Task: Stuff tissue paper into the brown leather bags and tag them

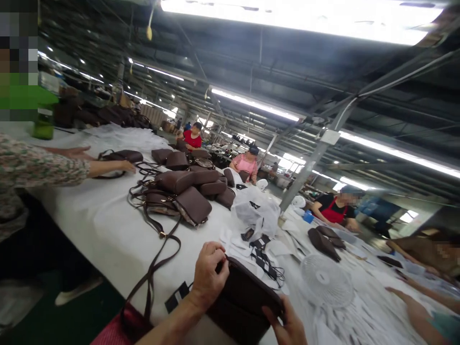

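Observation:
A dark brown handbag (244, 302) lies tilted at the table's near edge, between my two hands. My left hand (211, 273) pinches its upper left corner, at the end of the top edge; whether a zip pull sits between the fingertips I cannot tell. At the bag's right end, my right hand (285, 323) grips the side, thumb on the front face. A long brown strap (153, 268) with a metal buckle runs from the bag pile down to the near edge, left of my left hand. A black tag (177, 296) lies beside my left wrist.
Several brown bags (194, 201) are heaped beyond my hands. A clear plastic bag (256, 211) and black tags with cords (264, 261) lie right of them. A white fan (327, 280) stands to the right. A co-worker's arms (108, 167) reach in from the left; other people work farther back.

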`<state>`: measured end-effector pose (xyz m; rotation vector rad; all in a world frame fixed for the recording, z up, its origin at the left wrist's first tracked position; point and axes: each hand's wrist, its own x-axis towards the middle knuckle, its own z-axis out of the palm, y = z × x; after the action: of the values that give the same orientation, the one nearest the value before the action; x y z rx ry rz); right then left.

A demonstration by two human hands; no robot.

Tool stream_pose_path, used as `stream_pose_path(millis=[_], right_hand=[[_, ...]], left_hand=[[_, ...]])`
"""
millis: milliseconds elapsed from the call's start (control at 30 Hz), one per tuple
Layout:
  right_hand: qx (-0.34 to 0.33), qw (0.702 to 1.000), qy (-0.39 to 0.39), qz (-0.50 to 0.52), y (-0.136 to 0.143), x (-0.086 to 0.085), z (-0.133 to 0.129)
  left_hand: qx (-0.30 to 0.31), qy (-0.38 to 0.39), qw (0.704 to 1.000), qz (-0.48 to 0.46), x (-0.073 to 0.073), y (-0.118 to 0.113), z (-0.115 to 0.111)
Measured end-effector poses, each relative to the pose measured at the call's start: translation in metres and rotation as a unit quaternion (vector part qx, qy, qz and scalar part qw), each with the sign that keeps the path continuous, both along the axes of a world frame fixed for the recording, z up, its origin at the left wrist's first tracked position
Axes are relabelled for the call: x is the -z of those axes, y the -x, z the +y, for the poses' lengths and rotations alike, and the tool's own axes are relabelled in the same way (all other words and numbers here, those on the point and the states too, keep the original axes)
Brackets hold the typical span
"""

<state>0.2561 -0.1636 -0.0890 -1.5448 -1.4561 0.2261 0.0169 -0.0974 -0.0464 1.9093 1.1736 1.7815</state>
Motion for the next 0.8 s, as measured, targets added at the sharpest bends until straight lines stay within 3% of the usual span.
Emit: stream_pose_path(millis=[100,200,267,367,400,467,533,600,800], right_hand=[[-0.043,0.998,0.041,-0.005,-0.019,-0.019,0.02],[-0.062,0.996,0.06,-0.01,-0.027,-0.031,0.039],[-0.02,0.999,0.027,0.004,-0.022,-0.03,0.043],[0.121,0.992,-0.031,0.024,0.001,-0.022,0.033],[0.142,0.989,-0.027,0.034,0.012,-0.021,0.026],[0.109,0.992,-0.001,0.061,0.036,-0.024,0.014],[0.039,0.996,0.009,0.082,0.059,-0.033,0.007],[0.013,0.995,-0.007,0.097,0.077,-0.045,0.008],[-0.053,0.971,0.055,0.227,0.098,-0.059,0.021]], left_hand=[[0.143,0.053,0.988,-0.008,0.0,0.002,0.0],[0.264,0.13,0.956,0.012,-0.002,0.015,0.004],[0.339,0.155,0.928,0.016,-0.001,0.026,0.01],[0.431,0.161,0.888,-0.004,0.005,0.039,0.018],[0.456,0.168,0.874,-0.009,0.006,0.042,0.021],[0.501,0.19,0.845,-0.009,0.006,0.045,0.024],[0.529,0.202,0.824,0.004,0.005,0.044,0.027],[0.538,0.202,0.818,0.012,0.005,0.041,0.027],[0.482,0.175,0.857,-0.044,0.021,0.024,0.021]])
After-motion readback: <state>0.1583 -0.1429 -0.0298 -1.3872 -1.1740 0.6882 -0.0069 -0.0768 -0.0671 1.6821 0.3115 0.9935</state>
